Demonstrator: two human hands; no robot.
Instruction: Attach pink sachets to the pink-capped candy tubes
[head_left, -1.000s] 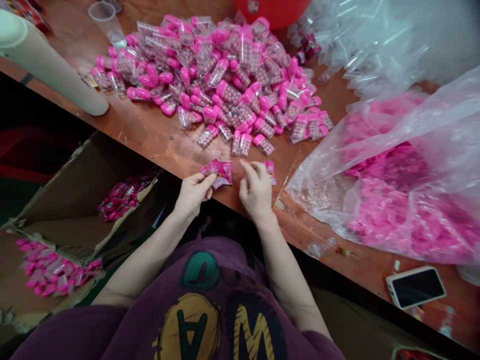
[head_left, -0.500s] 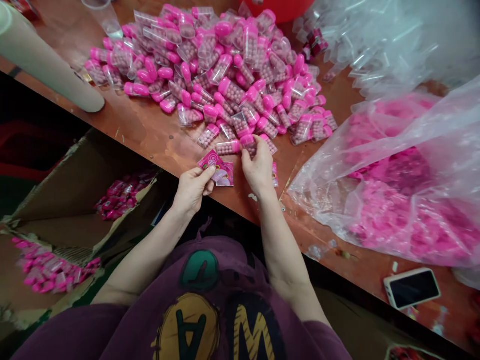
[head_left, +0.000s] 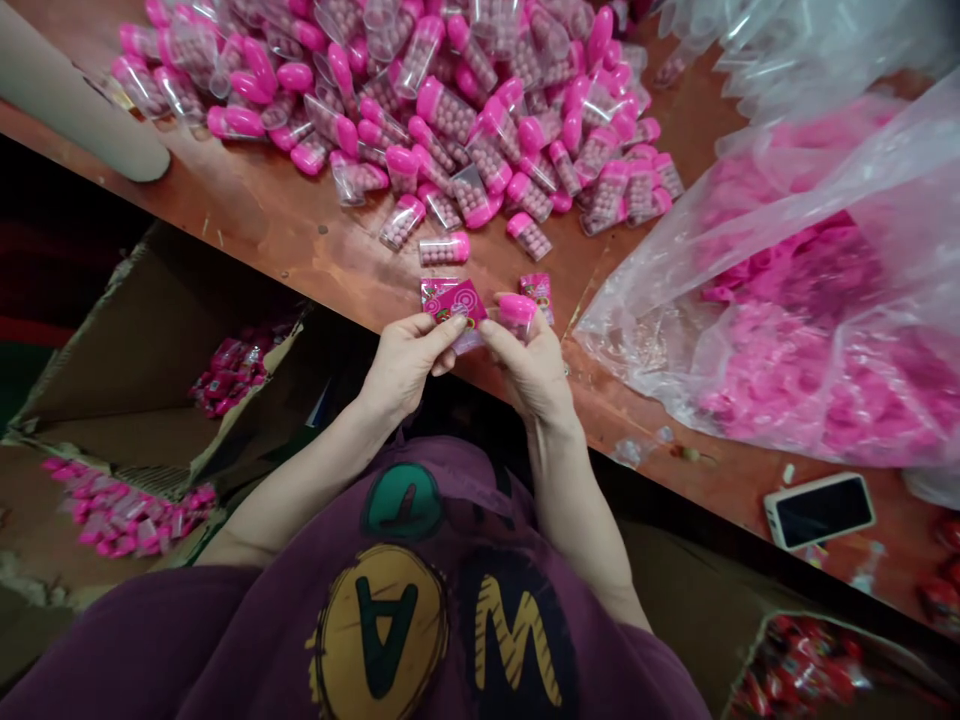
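Observation:
My left hand (head_left: pixel 412 365) pinches a pink printed sleeve (head_left: pixel 459 300) between thumb and fingers at the table's front edge. Close beside it, my right hand (head_left: pixel 534 375) is closed around a small clear candy bottle with a pink cap (head_left: pixel 517 308); its thumb reaches the sleeve's right edge. Another printed sleeve (head_left: pixel 435 288) lies partly behind the held one. Beyond the right fingers is one more small pink printed piece (head_left: pixel 536 288). A single candy bottle (head_left: pixel 444 249) lies just past the hands, in front of the large pile of capped bottles (head_left: pixel 450 110).
A big clear bag of pink pieces (head_left: pixel 795 360) covers the right of the table (head_left: pixel 341 270). Clear plastic tubes (head_left: pixel 810 50) lie behind it. A phone (head_left: pixel 821 510) rests near the front edge. At left stand a pale post (head_left: pixel 90 95) and an open cardboard box (head_left: pixel 112 370).
My right hand has drawn a candy bottle away from the pile and back to my left hand. The left hand has shifted right with the sleeve. The view has tipped downward.

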